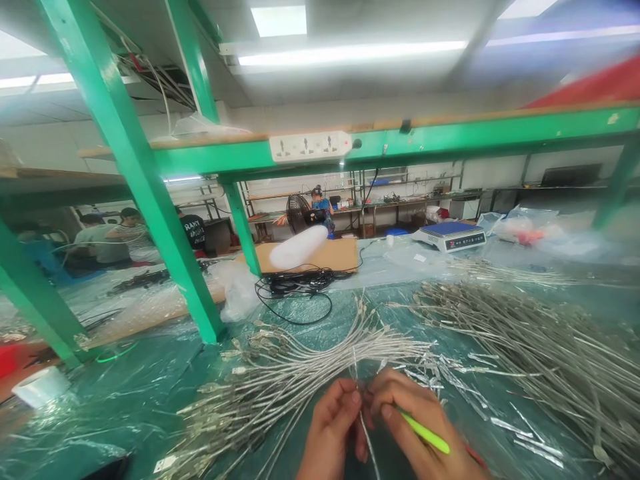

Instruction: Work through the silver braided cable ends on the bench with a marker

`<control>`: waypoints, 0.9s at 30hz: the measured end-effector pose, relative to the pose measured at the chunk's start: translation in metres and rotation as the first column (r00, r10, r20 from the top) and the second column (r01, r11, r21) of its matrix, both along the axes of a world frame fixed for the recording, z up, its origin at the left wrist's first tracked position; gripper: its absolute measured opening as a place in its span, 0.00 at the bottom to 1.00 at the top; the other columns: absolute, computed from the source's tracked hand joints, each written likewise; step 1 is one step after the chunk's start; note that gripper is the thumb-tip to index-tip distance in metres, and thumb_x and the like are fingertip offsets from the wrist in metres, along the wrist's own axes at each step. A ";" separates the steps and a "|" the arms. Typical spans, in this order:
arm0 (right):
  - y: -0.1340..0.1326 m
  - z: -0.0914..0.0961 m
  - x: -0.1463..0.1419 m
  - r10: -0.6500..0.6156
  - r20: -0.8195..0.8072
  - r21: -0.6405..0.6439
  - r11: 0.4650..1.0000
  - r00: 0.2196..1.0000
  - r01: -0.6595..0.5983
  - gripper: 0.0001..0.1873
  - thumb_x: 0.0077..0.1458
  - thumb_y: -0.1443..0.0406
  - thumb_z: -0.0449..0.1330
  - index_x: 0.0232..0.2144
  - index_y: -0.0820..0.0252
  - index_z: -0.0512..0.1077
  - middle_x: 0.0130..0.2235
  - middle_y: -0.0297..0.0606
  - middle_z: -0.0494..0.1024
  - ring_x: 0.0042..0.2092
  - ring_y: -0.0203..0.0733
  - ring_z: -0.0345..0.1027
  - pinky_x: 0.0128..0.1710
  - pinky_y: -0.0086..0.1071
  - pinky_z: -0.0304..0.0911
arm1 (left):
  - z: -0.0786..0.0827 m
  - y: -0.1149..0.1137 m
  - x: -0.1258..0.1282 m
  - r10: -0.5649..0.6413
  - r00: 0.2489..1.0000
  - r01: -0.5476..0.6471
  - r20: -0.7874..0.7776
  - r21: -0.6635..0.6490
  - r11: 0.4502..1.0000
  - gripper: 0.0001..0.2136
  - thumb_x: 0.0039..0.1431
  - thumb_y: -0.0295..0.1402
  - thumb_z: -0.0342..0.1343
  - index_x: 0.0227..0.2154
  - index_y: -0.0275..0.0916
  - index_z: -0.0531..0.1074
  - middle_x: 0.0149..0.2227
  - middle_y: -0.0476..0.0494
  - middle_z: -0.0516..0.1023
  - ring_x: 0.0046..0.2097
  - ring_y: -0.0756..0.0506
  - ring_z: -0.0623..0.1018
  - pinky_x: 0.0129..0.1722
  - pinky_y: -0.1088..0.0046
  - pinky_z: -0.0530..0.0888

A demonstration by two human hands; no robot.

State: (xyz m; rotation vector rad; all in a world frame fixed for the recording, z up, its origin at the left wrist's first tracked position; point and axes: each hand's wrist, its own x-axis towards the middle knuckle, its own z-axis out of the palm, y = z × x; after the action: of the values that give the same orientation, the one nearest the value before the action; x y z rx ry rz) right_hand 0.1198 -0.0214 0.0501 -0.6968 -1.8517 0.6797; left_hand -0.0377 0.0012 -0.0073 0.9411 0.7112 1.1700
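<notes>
My left hand [336,420] is closed, thumb and fingers pinching a thin silvery cable [369,440] that runs down toward me and pokes up above the fingertips. Beside it my right hand [413,417] is closed around a slim tool with a bright yellow-green handle [425,433]; its working end is hidden by the fingers. The two hands meet at the cable. Just beyond them spreads a bundle of silvery cables [310,363] with connectors at their ends. Small shiny strips [537,448] lie scattered to the right of my right hand.
A larger heap of similar cables [525,347] covers the right of the table. Behind are a digital scale [453,235], a coil of black cable [305,280] and clear plastic bags [525,227]. Green shelf posts [145,180] rise at left. Several people sit farther back.
</notes>
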 end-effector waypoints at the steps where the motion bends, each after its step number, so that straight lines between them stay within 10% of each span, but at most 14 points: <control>1: 0.000 0.000 0.000 0.006 0.003 0.005 1.000 1.000 -0.006 0.15 0.63 0.66 0.48 0.27 0.59 0.70 0.29 0.38 0.71 0.33 0.41 0.68 0.36 0.33 0.64 | 0.000 0.000 0.000 0.005 1.000 -0.005 0.000 -0.001 1.000 0.11 0.55 0.40 0.60 0.29 0.37 0.70 0.19 0.52 0.73 0.13 0.57 0.64 0.14 0.82 0.58; 27: -0.001 -0.001 -0.002 -0.024 0.010 0.021 0.999 1.000 0.024 0.14 0.63 0.67 0.48 0.30 0.58 0.72 0.32 0.41 0.72 0.36 0.42 0.69 0.37 0.35 0.65 | -0.003 0.000 0.001 -0.012 1.000 0.012 -0.001 0.043 0.999 0.10 0.56 0.40 0.59 0.31 0.37 0.71 0.18 0.54 0.71 0.12 0.57 0.63 0.13 0.82 0.59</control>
State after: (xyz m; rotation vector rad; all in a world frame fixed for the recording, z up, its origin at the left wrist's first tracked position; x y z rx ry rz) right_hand 0.1180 -0.0228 0.0488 -0.7085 -1.8543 0.6412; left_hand -0.0365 0.0013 -0.0101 0.9800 0.6822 1.1781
